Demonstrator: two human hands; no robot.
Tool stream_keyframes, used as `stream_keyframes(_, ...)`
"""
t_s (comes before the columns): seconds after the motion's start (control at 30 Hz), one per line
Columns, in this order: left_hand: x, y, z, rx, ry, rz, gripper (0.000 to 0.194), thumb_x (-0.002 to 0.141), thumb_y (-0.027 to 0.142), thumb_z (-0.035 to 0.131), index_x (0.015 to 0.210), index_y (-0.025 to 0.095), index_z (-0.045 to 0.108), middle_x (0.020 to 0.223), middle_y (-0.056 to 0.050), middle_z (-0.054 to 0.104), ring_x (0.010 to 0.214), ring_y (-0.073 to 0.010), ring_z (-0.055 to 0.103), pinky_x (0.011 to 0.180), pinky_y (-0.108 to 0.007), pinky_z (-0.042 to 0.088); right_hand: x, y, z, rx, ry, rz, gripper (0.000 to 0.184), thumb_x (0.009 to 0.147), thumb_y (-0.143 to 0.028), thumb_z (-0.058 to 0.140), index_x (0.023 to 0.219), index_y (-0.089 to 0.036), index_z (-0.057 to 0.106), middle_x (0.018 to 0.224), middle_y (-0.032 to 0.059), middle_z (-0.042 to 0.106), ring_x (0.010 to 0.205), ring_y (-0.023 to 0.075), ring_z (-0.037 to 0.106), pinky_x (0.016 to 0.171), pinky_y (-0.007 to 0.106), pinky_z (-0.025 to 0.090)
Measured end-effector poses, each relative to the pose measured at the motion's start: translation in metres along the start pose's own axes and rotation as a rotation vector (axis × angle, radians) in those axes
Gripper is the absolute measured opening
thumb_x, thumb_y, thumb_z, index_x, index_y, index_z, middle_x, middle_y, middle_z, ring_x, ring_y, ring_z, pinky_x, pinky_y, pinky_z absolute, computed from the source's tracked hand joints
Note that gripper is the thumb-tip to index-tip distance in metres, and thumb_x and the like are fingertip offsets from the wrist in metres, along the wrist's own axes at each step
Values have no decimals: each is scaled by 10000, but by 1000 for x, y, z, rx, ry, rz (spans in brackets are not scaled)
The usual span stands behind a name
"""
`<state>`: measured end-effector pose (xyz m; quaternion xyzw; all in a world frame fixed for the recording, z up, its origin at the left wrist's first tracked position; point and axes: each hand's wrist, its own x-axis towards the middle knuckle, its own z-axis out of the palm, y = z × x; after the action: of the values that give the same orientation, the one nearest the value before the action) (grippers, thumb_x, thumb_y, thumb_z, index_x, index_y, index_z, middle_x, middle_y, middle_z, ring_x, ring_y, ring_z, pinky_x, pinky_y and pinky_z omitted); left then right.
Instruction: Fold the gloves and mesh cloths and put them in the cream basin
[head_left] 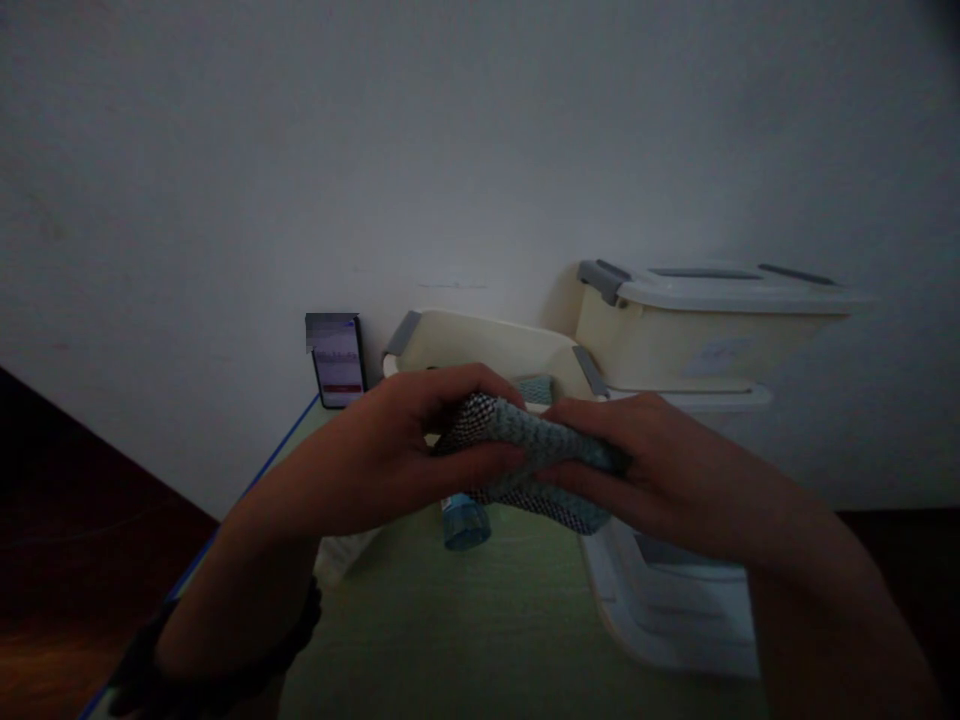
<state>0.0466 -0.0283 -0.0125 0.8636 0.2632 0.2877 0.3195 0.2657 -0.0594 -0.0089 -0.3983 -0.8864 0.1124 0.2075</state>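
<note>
Both my hands are raised over the table, closed on one thick folded cloth point(529, 440), grey-green and textured, with a black-and-white checked edge. My left hand point(409, 440) pinches its left end, thumb below and fingers above. At the other end my right hand point(634, 450) grips it the same way. Behind the hands stands a cream storage bin point(487, 338) with grey clips and no lid on it. A similar grey-green piece point(535, 388) shows inside. Below the cloth lies a blue transparent bottle point(466, 525), its upper part hidden by my hand and the cloth.
Right of the bin, a lidded cream box point(675, 345) sits on another pale box. A white lid point(645, 635) lies on the green table point(450, 640) at the right. A phone point(341, 370) leans against the wall, near a whitish packet-like thing point(345, 555).
</note>
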Motion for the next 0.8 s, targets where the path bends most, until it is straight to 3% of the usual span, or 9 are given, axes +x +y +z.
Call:
stream_keyframes(0.1,1,-5,-1,-4,-25,-42,157,825,225,591,974,177,579,704,22,592,570,-88,563,480,-157,463,2,0,1,39,-27,3,167,871,-342,557,852,-187,615,648,-43,593,552,83,534,516,190,361)
stream_keyframes(0.23,0,-11,-2,-205,-42,-84,144,815,177,581,955,172,551,700,20,582,551,-87,568,470,-161,478,2,5,-2,146,-17,39,216,808,-399,631,840,-186,626,633,-58,593,527,69,538,471,163,381)
stream_keyframes(0.4,-2,-11,-3,-471,-40,-40,203,722,54,613,866,194,581,726,2,634,600,-119,636,534,-194,544,-6,14,-11,419,-29,-41,217,752,-264,707,949,-191,655,801,-36,689,675,79,634,579,147,490)
stream_keyframes(0.57,1,-15,1,-470,-106,-17,213,729,22,599,869,182,615,770,-27,674,695,-151,666,625,-246,567,-10,13,-13,489,-31,-102,211,747,-169,702,955,-182,670,801,-26,712,677,85,660,574,144,515)
stream_keyframes(0.67,6,-17,6,-443,-96,-25,189,779,31,573,905,166,615,859,-41,680,793,-144,665,708,-250,556,-8,10,-11,427,2,-74,216,764,-157,682,975,-198,681,824,-21,724,698,90,672,620,159,531)
stream_keyframes(0.8,9,-16,9,-527,-96,-3,190,773,51,616,925,164,597,861,-32,681,796,-134,665,717,-239,554,-7,9,-10,512,16,-164,208,729,-146,715,929,-201,700,831,-21,743,692,87,683,619,146,535)
